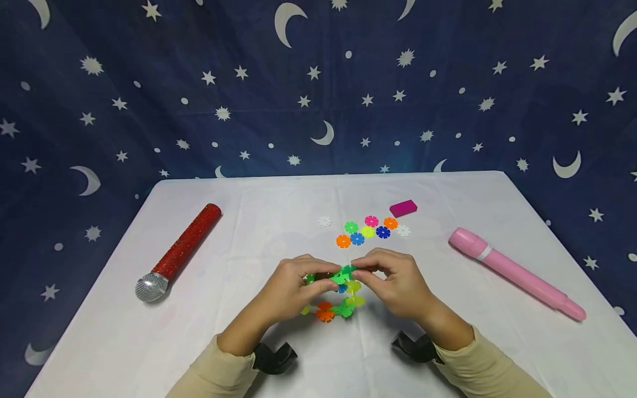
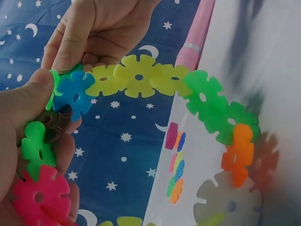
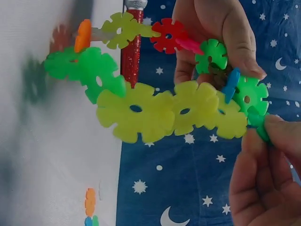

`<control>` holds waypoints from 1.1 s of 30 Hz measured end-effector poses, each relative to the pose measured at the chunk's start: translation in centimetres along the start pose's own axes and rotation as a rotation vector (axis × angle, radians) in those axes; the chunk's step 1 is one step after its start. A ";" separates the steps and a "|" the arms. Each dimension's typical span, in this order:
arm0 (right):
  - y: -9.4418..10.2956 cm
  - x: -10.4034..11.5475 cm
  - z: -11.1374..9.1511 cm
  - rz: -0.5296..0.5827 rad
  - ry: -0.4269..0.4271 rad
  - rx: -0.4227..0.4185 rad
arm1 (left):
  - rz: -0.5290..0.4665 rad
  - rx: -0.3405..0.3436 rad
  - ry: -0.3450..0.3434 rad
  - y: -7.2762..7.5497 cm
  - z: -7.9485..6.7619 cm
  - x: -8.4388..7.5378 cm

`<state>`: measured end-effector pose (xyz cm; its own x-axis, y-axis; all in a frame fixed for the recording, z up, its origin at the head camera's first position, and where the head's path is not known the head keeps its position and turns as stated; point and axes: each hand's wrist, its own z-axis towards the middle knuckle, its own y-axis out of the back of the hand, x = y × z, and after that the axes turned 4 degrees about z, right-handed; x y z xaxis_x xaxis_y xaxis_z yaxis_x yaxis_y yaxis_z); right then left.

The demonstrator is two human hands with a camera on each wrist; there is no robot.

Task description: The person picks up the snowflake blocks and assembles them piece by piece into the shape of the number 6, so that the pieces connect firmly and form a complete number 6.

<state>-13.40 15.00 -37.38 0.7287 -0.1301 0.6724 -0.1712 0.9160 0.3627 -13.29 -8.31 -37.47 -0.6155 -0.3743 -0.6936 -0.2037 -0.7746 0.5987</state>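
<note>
A chain of notched, flower-shaped plastic discs hangs in a loop between the two hands above the white table. My left hand pinches a light green disc of the chain between thumb and fingers. Thumb and forefinger of my right hand pinch a darker green disc right against it. Beside these are a blue disc and several yellow discs. Farther round the loop come green, orange, clear, red and pink discs. My left fingers partly cover a brown disc.
Several loose discs lie beyond the hands, with a magenta block behind them. At left lies a red glittery microphone; at right, a long pink tapered object with a white band. A star-patterned cloth hangs behind the table.
</note>
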 end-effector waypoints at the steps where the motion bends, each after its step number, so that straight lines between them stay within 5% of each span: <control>1: 0.1 0.0 0.0 -0.009 -0.017 0.015 | -0.002 0.007 0.016 0.1 0.0 0.0; 5: 1.5 -0.7 0.3 -0.045 -0.130 0.076 | -0.005 0.023 0.081 0.3 0.0 -0.1; 9: 3.8 -3.2 0.5 -0.145 -0.384 0.083 | -0.038 0.035 0.127 0.4 -0.1 -0.1; 15: 5.9 -7.4 -0.4 -0.366 -0.680 0.194 | -0.077 0.058 0.071 0.1 -0.1 0.2; 25: 5.8 -9.3 -1.0 -0.400 -0.733 0.304 | -0.081 0.035 0.024 -0.2 0.1 0.0; 33: 5.6 -9.5 -1.1 -0.384 -0.699 0.288 | -0.069 0.011 0.029 -0.1 0.0 0.1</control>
<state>-20.54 21.74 -42.43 0.2094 -0.7037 0.6790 -0.2266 0.6405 0.7337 -13.32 -8.25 -37.55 -0.5775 -0.3349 -0.7446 -0.2534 -0.7934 0.5535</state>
